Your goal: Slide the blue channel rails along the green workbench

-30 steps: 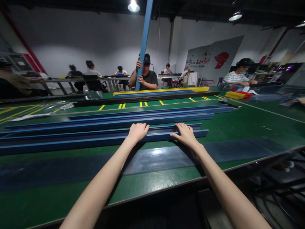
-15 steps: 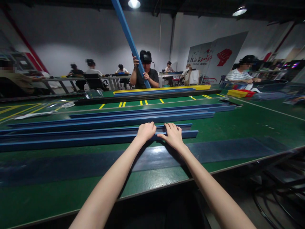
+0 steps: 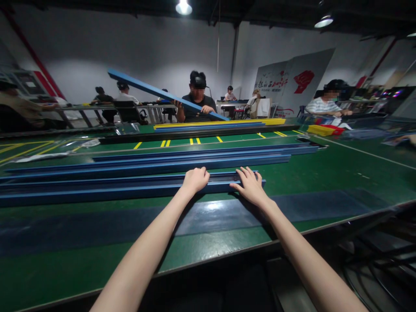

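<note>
A long blue U-shaped channel lies along the green table in front of me, open side up. My left hand is closed over it, fingers curled down into the trough. Close to the channel's right end, my right hand spreads across it, thumb apart at the near wall and fingers towards the far wall. Whether something thin lies under the fingers is hidden. Nearer to me, a dark, shiny see-through strip lies flat beneath my forearms.
More blue channels lie just beyond. Farther back are a black bar and a yellow bar. Across the green table, a co-worker holds a slanted blue bar. Yellow and red trays sit at the right.
My right hand has slid right along the channel towards its end, while my left hand has shifted slightly left. The co-worker's blue bar has tipped from steep to shallow.
</note>
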Available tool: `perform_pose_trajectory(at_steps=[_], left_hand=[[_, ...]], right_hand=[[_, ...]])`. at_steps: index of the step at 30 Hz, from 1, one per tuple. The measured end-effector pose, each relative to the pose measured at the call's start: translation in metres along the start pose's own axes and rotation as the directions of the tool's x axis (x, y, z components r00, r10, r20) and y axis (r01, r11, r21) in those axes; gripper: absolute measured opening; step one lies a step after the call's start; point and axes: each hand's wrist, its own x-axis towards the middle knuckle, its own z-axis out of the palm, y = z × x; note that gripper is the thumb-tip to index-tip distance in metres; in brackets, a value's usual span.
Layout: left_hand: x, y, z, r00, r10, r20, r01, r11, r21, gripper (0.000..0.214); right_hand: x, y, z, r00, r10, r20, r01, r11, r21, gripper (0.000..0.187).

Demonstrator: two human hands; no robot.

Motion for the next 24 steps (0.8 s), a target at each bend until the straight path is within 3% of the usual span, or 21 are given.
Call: perform_pose_trajectory(at_steps=[12,20,24], left_hand=[[-0.004,0.009,0.002,0.999,-0.044,-0.02,0.044,0.999,-0.003,0.034],[-0.015,0.006,0.004,0.994,0.055,-0.094,-0.051,0.998,0.039,0.04],[-0.02,0.002,0.004,0.982,0.129,-0.137,-0.137,0.989,-0.053,0.034]], right_hand=[[-0.001,0.009,-0.001,0.992,-0.101,-0.077,0.096,0.993,-0.074,0.063],[-0.004,0.01,0.001,0.993,-0.099,-0.072,0.093,0.992,-0.083,0.063],[-0.005,0.013,0.0,0.992,-0.109,-0.065,0.105,0.992,-0.074,0.058]])
